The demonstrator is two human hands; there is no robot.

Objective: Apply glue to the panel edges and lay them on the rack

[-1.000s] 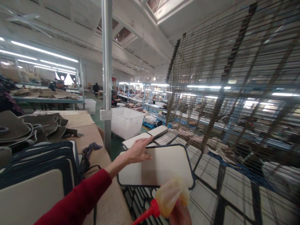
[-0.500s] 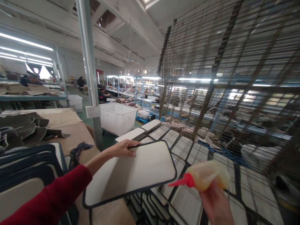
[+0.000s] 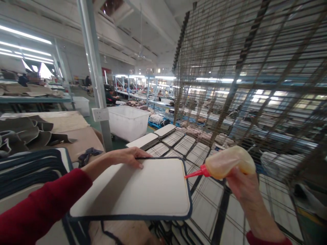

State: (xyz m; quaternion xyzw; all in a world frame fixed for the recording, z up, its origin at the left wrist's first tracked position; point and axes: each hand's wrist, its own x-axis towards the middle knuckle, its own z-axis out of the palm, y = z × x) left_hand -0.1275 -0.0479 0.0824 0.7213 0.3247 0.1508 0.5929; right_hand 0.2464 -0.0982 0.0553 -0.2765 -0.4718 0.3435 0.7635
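My left hand (image 3: 131,157) grips the far edge of a pale rectangular panel (image 3: 150,190) with rounded corners and a dark blue border, thumb on top and the other fingers partly out of sight. A shadow falls across the panel's left part. In my right hand (image 3: 241,182) is a squeeze bottle (image 3: 227,162) of yellowish liquid with a red pointed nozzle (image 3: 196,173). The bottle lies nearly level, its nozzle tip at the panel's right edge. A thin yellowish line runs along that edge near the upper right corner.
On the left are a stack of dark-edged panels (image 3: 33,173) and grey-brown material pieces (image 3: 28,131) on a table. A wire rack (image 3: 204,194) bearing similar panels spreads at right, with an upright wire mesh (image 3: 217,68) beyond. A post (image 3: 93,61) and white bin (image 3: 127,122) stand ahead.
My right hand has raised the bottle, bringing its nozzle tip to the panel's right edge. The panel has turned so its near edge lies more level. The camera view has shifted slightly.
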